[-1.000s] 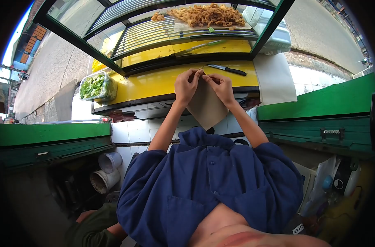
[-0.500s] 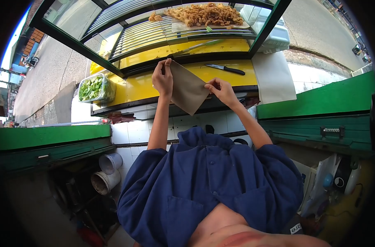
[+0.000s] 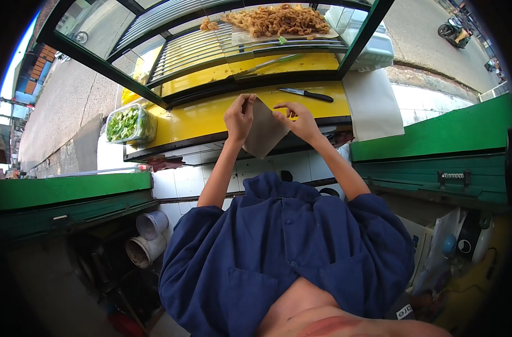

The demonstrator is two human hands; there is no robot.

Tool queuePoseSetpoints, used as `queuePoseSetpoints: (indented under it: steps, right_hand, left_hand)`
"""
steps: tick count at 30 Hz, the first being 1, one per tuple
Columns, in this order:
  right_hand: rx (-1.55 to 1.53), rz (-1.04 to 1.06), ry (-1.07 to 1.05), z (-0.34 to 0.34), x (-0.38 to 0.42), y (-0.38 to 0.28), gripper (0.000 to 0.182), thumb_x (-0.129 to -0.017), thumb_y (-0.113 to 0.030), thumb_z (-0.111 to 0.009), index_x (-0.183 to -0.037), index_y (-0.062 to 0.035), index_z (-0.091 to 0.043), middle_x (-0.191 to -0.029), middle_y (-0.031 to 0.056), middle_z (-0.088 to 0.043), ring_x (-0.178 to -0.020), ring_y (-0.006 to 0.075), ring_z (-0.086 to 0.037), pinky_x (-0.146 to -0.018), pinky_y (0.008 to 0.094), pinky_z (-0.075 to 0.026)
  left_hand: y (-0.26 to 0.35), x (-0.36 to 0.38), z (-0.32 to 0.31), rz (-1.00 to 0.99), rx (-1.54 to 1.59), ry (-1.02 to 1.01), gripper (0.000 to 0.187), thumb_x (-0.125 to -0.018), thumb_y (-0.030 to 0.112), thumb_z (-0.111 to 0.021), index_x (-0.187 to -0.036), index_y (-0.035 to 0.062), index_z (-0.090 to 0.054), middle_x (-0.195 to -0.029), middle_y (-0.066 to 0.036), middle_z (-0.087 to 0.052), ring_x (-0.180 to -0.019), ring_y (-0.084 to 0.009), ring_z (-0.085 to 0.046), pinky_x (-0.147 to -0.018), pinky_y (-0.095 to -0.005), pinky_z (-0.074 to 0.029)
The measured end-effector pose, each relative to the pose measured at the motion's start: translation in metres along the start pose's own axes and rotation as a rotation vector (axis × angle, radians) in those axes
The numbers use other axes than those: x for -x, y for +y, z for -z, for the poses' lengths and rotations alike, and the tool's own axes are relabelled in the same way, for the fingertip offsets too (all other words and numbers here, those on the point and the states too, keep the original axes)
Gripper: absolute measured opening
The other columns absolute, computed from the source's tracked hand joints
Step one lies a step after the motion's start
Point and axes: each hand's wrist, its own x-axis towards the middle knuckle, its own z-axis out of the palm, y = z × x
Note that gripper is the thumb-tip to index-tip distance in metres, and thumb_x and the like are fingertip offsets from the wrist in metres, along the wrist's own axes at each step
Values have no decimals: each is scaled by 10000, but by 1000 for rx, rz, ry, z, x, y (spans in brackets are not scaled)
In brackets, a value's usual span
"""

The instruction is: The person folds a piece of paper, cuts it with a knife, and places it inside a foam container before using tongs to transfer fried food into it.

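A sheet of brown paper [image 3: 264,132] hangs in front of me over the near edge of the yellow counter. At its top corner, my left hand [image 3: 240,117] pinches it between thumb and fingers. My right hand [image 3: 302,122] is by the paper's right edge, its thumb close to or touching it. The index finger there is stretched out and apart from the thumb. Beyond the right hand, a black-handled knife [image 3: 318,96] lies on the yellow counter [image 3: 194,115].
A glass display case [image 3: 250,85] holds fried food [image 3: 284,21] on a rack and a long utensil below. At left stands a clear tub of lettuce [image 3: 124,123]. White foam boxes [image 3: 374,45] are stacked at right, above a pale sheet [image 3: 374,101]. Buckets [image 3: 145,250] sit low left.
The left hand has come down and to the right with the paper, which looks narrower now. My right hand's pinch on the paper's corner has loosened, its index finger lifting away.
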Motion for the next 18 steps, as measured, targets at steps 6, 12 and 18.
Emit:
queuePoseSetpoints:
  steps: [6,12,18]
  right_hand:
    - [-287,-7,109,-19,-18,3,245,-863,-231,-662,-937,3,-680,-773,93,-668,-704,154,-623,-670,258,-481]
    - [-343,-189,-7,0,-6,6,252,-868,-217,-664,-947,21,-689,-767,71,-687,-723,96,-615,-697,254,-491]
    - [-286,-234,-133,4,6,33,271,-860,-242,-680,-943,16,-692,-750,29,-669,-690,63,-583,-656,211,-469]
  left_hand:
    - [4,10,-21,-32,142,-42,149,-894,207,-607,-880,69,-663,-737,-108,-649,-630,-210,-629,-577,-286,-461]
    - [3,-14,-11,27,110,152,128,-914,196,-584,-913,92,-659,-785,-81,-675,-641,-185,-635,-591,-266,-458]
    - [-22,-22,5,15,23,150,142,-920,209,-577,-914,86,-648,-761,-79,-674,-605,-185,-615,-568,-260,-443]
